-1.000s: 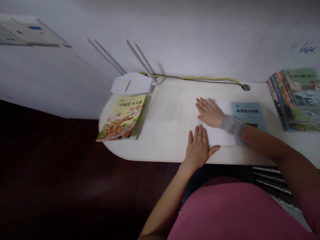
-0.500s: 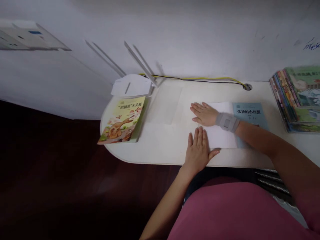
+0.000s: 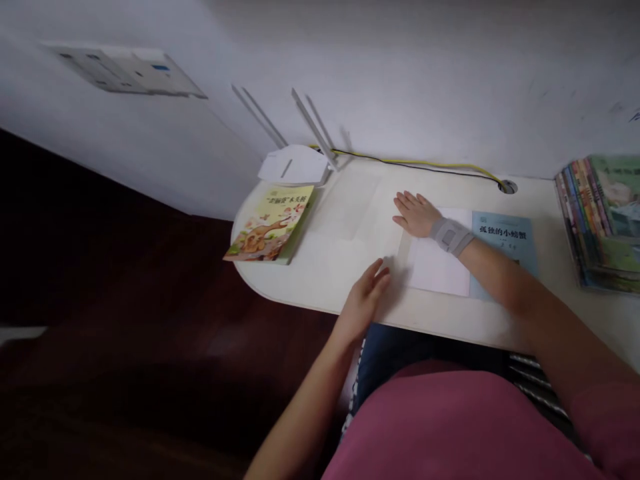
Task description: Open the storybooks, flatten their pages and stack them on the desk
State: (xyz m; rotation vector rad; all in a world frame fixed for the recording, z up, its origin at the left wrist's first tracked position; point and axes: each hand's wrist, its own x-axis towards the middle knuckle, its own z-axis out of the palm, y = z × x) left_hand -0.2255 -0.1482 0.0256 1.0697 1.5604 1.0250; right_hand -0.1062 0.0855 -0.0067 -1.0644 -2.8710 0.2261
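A blue book [image 3: 501, 233] with dark lettering lies on the white table, partly beneath my right forearm. White paper [image 3: 440, 268] extends leftward from it. My right hand [image 3: 416, 213], with a grey band around its wrist, rests flat at the paper's upper left part, fingers stretched out and holding nothing. Closer to the table's front edge, my left hand [image 3: 367, 297] is raised beside the paper's lower left corner. Its fingers are slightly bent and apart, with nothing in them. Left of both hands, a pale, see-through sheet [image 3: 347, 205] lies on the tabletop.
A yellow picture book [image 3: 273, 227] lies near the table's rounded left end. Behind it stands a white router [image 3: 295, 165] with upright antennas. Yellow and black cables [image 3: 425, 165] run along the wall to a round hole [image 3: 509, 187]. Stacked books [image 3: 595, 220] stand at the right.
My left hand has lifted from the paper's lower left edge and moved left and toward me. My right hand stays flat at the paper. The camera view has shifted left and tilted.
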